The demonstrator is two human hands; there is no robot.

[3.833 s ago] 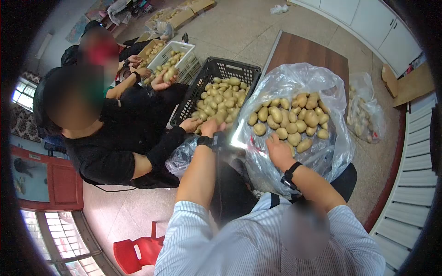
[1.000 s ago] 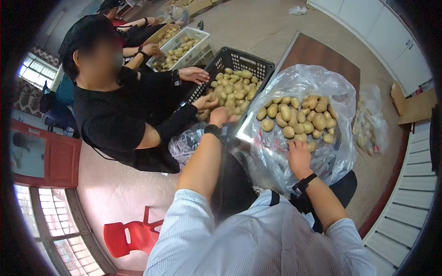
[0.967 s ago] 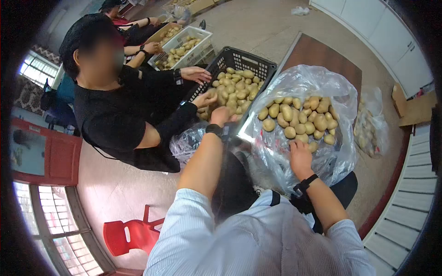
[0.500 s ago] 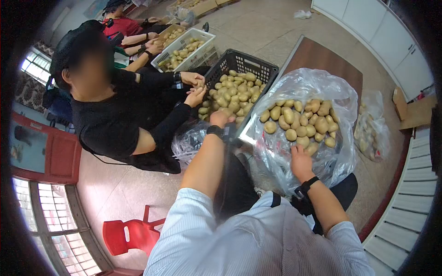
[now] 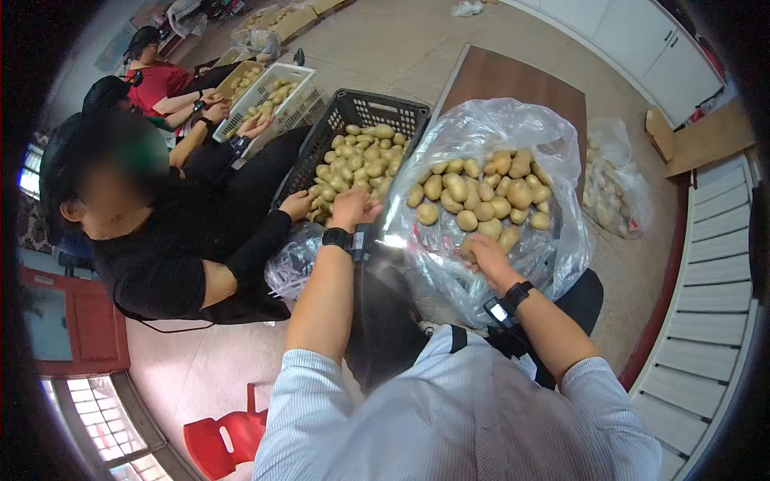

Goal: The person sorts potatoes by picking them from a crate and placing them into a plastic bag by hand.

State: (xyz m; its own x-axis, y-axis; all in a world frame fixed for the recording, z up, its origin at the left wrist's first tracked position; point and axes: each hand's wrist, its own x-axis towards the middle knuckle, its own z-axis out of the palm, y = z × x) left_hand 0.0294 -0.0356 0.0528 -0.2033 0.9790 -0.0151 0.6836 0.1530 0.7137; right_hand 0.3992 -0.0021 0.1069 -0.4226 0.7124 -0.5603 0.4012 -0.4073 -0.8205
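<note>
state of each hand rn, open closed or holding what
Left hand: fingers curled by the black plastic crate; can't tell whether it's holding anything.
Right hand: fingers curled beside the potatoes on the clear plastic bag; grip unclear.

Pale blue striped shirt [image 5: 433, 417], short sleeves [image 5: 309, 393], black wristbands [image 5: 337, 238]

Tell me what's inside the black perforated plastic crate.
A heap of oval, yellowish-brown potatoes lies inside the black perforated plastic crate. The heap covers the crate's floor, so anything underneath can't be seen. The left hand hides part of the near end.
</note>
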